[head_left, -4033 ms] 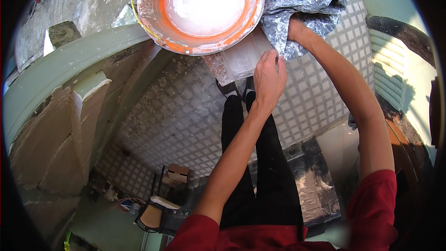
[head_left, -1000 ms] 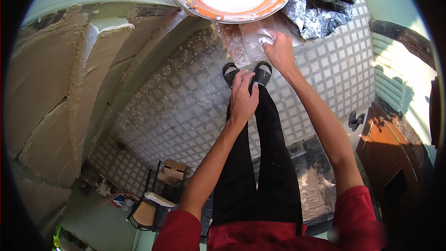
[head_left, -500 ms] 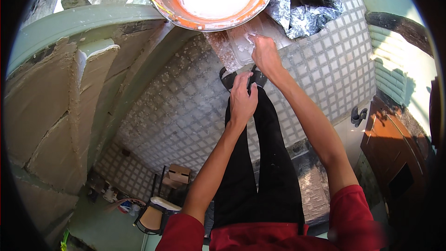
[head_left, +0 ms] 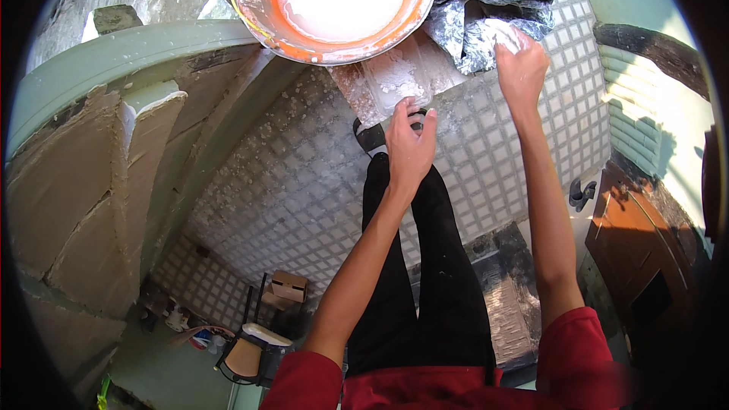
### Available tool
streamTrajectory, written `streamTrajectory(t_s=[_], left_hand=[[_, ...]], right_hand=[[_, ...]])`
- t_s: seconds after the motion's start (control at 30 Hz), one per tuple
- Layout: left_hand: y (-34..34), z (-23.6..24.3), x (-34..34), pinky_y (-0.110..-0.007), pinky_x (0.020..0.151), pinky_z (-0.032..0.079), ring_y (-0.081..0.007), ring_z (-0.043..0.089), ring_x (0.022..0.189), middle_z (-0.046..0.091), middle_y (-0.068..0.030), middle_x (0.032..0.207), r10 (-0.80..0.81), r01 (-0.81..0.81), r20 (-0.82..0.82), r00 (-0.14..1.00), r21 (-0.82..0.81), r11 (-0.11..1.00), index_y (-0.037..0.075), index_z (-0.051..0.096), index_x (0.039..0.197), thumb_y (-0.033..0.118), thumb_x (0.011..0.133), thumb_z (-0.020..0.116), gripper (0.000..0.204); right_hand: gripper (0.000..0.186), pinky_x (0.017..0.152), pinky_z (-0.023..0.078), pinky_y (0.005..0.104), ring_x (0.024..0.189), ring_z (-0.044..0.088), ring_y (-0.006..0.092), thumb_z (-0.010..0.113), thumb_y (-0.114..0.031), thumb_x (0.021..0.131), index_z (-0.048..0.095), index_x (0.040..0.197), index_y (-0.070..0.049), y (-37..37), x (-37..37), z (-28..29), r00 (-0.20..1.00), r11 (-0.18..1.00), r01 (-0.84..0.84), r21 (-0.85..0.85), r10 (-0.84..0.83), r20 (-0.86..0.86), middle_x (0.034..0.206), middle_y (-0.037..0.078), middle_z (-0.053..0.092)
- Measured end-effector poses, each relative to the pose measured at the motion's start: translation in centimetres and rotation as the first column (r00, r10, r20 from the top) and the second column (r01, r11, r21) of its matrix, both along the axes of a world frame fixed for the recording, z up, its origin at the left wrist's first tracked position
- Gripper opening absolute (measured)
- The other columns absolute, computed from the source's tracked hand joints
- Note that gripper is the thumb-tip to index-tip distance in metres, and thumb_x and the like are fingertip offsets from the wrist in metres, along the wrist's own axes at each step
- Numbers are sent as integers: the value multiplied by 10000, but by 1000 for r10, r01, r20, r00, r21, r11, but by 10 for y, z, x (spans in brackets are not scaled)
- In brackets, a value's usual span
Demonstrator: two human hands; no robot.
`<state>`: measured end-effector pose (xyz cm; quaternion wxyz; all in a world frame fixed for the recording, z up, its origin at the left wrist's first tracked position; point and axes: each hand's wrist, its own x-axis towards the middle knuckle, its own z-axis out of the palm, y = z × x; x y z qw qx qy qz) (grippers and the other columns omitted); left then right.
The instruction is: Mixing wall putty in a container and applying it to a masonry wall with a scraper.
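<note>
Fingers [head_left: 507,39] of the right hand [head_left: 520,64] seemingly clutch the crumpled grey sack [head_left: 486,0], while the left hand [head_left: 408,148], loosely spread, steadies the dusty slab [head_left: 395,76] below the orange basin [head_left: 262,23].

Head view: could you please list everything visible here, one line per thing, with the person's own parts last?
Basin: one, orange, holding white liquid, top centre.
Plastic sheet: one, grey and crumpled, right of the basin.
Slab: one, pale and dusty, below the basin, in front of the feet.
Tiled floor: one, small whitish tiles, centre.
Parapet: one, green, curving at left.
Chair: one, tan seat, far below at lower left.
Cardboard box: one, brown, beside the chair.
Legs: two, black trousers, centre.
Left hand: open, just at the slab's near edge.
Right hand: on the plastic sheet; grip unclear.
</note>
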<state>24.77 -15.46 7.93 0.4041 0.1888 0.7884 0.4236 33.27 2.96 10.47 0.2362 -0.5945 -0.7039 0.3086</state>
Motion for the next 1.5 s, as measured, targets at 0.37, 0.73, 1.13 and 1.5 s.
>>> streamTrajectory(t_s=[0.37,0.73,1.13,1.5], left_hand=[[103,-11,26,-392,652,442,-255,541,666,538,-176,787,50,-38,-97,994,124,992,-57,456,807,161,912,574,269],[98,5,25,-324,653,446,-201,520,794,489,-148,923,72,-61,-26,997,295,954,-74,495,881,118,928,558,208],[89,-2,21,-293,737,456,-143,530,865,511,-205,1274,34,-30,-3,999,375,926,-85,552,949,113,913,581,203],[82,-5,14,-282,727,447,-128,510,832,518,-200,1261,67,-71,25,997,371,926,-81,550,939,115,917,582,199]], right_hand=[[471,1102,325,428,1271,471,375,464,-302,921,558,1292,-27,123,-40,-141,745,849,-487,-204,526,410,1382,212,505],[445,1023,397,427,1166,543,374,470,-308,898,608,1217,-31,120,-32,-144,559,684,-688,-243,712,425,1303,222,555],[494,933,479,420,1012,641,346,545,-398,807,677,1105,-27,118,5,-166,269,457,-842,-287,816,512,1138,217,649],[460,817,516,460,886,640,424,703,-280,668,670,1020,15,102,11,-124,286,480,-828,-292,808,516,929,262,667]])
